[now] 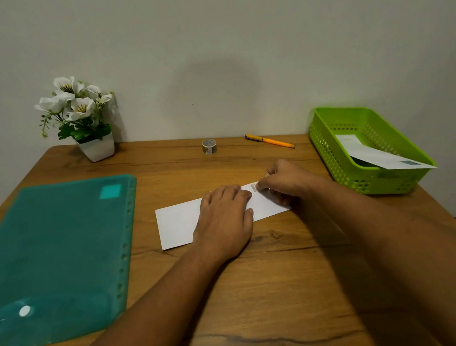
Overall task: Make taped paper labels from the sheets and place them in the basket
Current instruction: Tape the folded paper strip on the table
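Folded paper (178, 223) lies pinned under flat left hand (223, 220); right hand (286, 182) fingertips seemingly pinch tape strip (253, 187) onto it; next, press it flat

Dim, warm indoor light; a soft round shadow falls on the wall (217, 86) ahead, and the flower pot (97, 147) casts shadow to its right. Faint glare on the green folder (51, 256) at lower left. Wide-angle distortion bows the table (268, 299) edges; forearms nearest the lens blur softly
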Available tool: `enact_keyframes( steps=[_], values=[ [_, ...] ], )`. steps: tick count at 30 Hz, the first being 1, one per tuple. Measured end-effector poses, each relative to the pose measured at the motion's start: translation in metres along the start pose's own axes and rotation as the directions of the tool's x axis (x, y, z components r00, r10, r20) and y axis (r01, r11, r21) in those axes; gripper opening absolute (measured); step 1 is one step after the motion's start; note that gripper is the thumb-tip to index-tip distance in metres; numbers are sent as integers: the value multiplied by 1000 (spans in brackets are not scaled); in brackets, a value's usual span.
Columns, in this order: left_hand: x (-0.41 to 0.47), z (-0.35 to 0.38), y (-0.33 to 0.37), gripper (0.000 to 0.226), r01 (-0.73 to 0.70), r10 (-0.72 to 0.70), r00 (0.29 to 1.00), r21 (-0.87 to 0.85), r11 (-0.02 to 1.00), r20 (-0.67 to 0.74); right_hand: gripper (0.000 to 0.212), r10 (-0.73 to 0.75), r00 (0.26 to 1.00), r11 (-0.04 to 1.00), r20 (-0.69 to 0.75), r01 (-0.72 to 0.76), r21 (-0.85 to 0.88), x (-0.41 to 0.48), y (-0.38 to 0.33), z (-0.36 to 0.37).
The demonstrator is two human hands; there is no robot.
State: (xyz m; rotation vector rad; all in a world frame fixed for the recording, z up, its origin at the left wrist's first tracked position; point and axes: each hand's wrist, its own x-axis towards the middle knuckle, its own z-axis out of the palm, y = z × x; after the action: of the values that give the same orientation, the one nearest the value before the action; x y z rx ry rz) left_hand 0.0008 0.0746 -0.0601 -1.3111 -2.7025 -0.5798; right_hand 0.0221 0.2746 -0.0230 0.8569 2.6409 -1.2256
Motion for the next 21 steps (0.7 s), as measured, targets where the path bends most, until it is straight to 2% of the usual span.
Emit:
enact_keyframes(
  steps=[12,21],
  values=[
    [1,1,0,44,4,-4,1000,2,1000,-4,18,-43,998,998,50,40,54,-9,-1,-7],
    [1,0,1,44,6,-6,1000,4,1000,0,19,-44,996,999,80,43,14,-10,-5,-9]
  ],
)
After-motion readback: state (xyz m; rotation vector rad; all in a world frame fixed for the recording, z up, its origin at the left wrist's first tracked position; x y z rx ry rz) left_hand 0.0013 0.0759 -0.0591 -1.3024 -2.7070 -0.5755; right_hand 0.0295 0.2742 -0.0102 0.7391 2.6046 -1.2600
